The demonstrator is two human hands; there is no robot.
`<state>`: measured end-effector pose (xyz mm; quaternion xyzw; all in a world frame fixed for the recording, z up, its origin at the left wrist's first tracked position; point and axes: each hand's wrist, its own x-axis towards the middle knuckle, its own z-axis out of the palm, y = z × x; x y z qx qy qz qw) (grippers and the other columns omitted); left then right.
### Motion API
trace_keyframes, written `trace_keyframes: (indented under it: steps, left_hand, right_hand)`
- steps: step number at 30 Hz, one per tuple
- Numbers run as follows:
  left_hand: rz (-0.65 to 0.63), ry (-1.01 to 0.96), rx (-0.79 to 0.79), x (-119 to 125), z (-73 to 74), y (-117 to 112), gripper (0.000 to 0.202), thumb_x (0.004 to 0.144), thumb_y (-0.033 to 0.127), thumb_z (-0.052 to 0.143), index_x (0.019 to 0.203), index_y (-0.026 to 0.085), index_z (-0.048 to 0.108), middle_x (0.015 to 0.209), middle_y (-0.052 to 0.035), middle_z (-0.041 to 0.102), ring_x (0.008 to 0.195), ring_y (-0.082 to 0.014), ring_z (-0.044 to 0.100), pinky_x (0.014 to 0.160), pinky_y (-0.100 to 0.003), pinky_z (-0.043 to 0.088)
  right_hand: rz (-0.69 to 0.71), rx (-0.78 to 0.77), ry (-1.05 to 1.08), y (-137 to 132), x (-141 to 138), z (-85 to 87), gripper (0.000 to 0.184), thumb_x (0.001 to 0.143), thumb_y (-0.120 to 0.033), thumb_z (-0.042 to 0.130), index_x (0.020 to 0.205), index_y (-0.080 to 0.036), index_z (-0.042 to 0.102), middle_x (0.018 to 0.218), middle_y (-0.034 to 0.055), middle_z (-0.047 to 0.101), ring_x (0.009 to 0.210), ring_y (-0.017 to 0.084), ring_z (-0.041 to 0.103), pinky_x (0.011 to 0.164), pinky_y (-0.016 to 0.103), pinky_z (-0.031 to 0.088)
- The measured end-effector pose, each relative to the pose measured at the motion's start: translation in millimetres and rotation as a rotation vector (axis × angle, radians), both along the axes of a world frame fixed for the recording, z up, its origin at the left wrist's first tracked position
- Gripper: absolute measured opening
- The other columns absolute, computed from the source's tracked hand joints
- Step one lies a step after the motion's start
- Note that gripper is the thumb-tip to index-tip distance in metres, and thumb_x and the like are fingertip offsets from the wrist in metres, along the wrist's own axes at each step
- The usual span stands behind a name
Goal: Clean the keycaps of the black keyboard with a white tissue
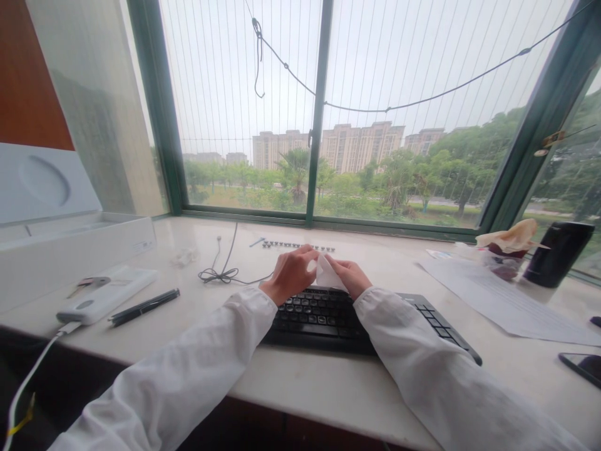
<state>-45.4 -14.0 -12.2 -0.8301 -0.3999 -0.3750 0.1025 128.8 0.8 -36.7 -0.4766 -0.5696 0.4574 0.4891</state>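
Above the black keyboard point(319, 319), both hands come together at a white tissue point(326, 275). My right hand point(352, 275) grips the tissue between thumb and fingers, and its lower part hangs toward the keys. My left hand point(292, 272) is closed in a pinch, fingertips touching the tissue's upper edge; whatever they hold is too small or hidden to make out. Behind the hands, small dark keycaps point(282, 243) lie in a row on the white sill. The top rows of the keyboard look uneven and are partly covered by my hands.
A thin cable point(220, 274) lies coiled left of the keyboard. Further left are a black pen point(144, 307), a white power bank point(106, 297), keys point(89, 285) and a white box point(75, 250). At right are paper sheets point(507, 300), a black cup point(558, 254) and a phone point(585, 366).
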Motion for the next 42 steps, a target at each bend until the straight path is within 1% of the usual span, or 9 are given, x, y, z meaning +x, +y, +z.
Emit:
trace_keyframes:
  steps: [5, 10, 12, 15, 20, 26, 34, 39, 42]
  left_hand:
    - [-0.031, -0.023, 0.014, -1.1, -2.7, 2.9, 0.019, 0.089, 0.032, 0.055, 0.098, 0.024, 0.07, 0.099, -0.0011, 0.069, 0.083, -0.0173, 0.065, 0.066, -0.025, 0.046]
    - [-0.043, -0.061, 0.023, -0.9, -5.5, 5.0, 0.021, 0.089, 0.031, 0.056, 0.106, 0.026, 0.067, 0.102, -0.0014, 0.07, 0.09, -0.0186, 0.067, 0.072, -0.027, 0.048]
    - [-0.054, -0.081, 0.025, -0.5, -5.7, 4.9, 0.02, 0.089, 0.031, 0.057, 0.105, 0.025, 0.066, 0.102, -0.0009, 0.071, 0.091, -0.0188, 0.067, 0.074, -0.027, 0.048]
    - [-0.064, -0.1, 0.021, -0.3, -4.7, 4.0, 0.017, 0.089, 0.035, 0.056, 0.1, 0.025, 0.065, 0.1, 0.0005, 0.072, 0.088, -0.0182, 0.067, 0.072, -0.027, 0.048]
    - [-0.044, -0.102, 0.018, -0.1, -1.8, 1.7, 0.022, 0.091, 0.04, 0.053, 0.095, 0.023, 0.067, 0.097, 0.0004, 0.072, 0.079, -0.0161, 0.066, 0.068, -0.026, 0.045]
    - [-0.043, -0.105, 0.03, 1.0, 0.2, -0.8, 0.02, 0.091, 0.037, 0.054, 0.095, 0.023, 0.069, 0.097, 0.0002, 0.072, 0.075, -0.0134, 0.065, 0.067, -0.024, 0.044]
    - [-0.056, -0.071, 0.043, 0.3, 1.1, -1.4, 0.024, 0.092, 0.039, 0.052, 0.095, 0.023, 0.07, 0.095, -0.0011, 0.072, 0.08, -0.0154, 0.066, 0.068, -0.024, 0.045]
    - [-0.063, -0.067, 0.075, -0.5, -1.4, 0.5, 0.02, 0.089, 0.035, 0.058, 0.102, 0.025, 0.068, 0.099, 0.0001, 0.072, 0.087, -0.0177, 0.068, 0.069, -0.025, 0.047]
    - [-0.063, -0.089, 0.094, -0.8, -3.3, 2.9, 0.019, 0.087, 0.032, 0.06, 0.104, 0.026, 0.067, 0.101, 0.0017, 0.073, 0.088, -0.0177, 0.069, 0.069, -0.025, 0.047]
  right_hand:
    - [-0.043, 0.014, 0.042, -2.0, 3.1, 2.6, 0.062, 0.063, -0.062, 0.075, 0.099, -0.012, 0.077, 0.076, 0.008, 0.073, 0.061, 0.017, 0.062, 0.054, 0.026, 0.047]
    - [-0.075, 0.039, 0.043, -7.3, 2.4, 8.6, 0.061, 0.058, -0.058, 0.08, 0.098, -0.013, 0.077, 0.077, 0.0076, 0.073, 0.065, 0.018, 0.064, 0.059, 0.027, 0.05]
    - [-0.091, 0.061, 0.043, -9.2, 1.6, 10.1, 0.061, 0.057, -0.058, 0.08, 0.097, -0.012, 0.077, 0.076, 0.0073, 0.073, 0.065, 0.018, 0.064, 0.059, 0.027, 0.05]
    - [-0.102, 0.081, 0.035, -9.3, 1.5, 10.1, 0.061, 0.058, -0.059, 0.079, 0.096, -0.012, 0.077, 0.076, 0.0076, 0.073, 0.066, 0.019, 0.065, 0.059, 0.027, 0.05]
    - [-0.132, 0.097, 0.069, -4.9, 3.2, 7.3, 0.06, 0.06, -0.06, 0.077, 0.097, -0.012, 0.077, 0.08, 0.0091, 0.074, 0.067, 0.019, 0.065, 0.058, 0.027, 0.05]
    - [-0.036, 0.064, 0.03, -4.6, 3.6, 7.0, 0.062, 0.065, -0.064, 0.071, 0.099, -0.012, 0.077, 0.075, 0.0079, 0.073, 0.064, 0.018, 0.064, 0.057, 0.027, 0.049]
    - [-0.109, 0.13, 0.034, -8.8, 3.1, 12.4, 0.057, 0.061, -0.06, 0.076, 0.09, -0.011, 0.077, 0.074, 0.0077, 0.072, 0.063, 0.017, 0.062, 0.058, 0.026, 0.048]
    - [-0.083, 0.128, 0.056, -11.2, 3.0, 13.7, 0.057, 0.058, -0.058, 0.079, 0.092, -0.012, 0.076, 0.076, 0.0066, 0.072, 0.066, 0.017, 0.062, 0.059, 0.027, 0.046]
    - [-0.024, 0.091, 0.126, -8.8, 2.1, 10.9, 0.056, 0.058, -0.057, 0.08, 0.094, -0.014, 0.075, 0.077, 0.0057, 0.072, 0.066, 0.017, 0.061, 0.06, 0.028, 0.046]
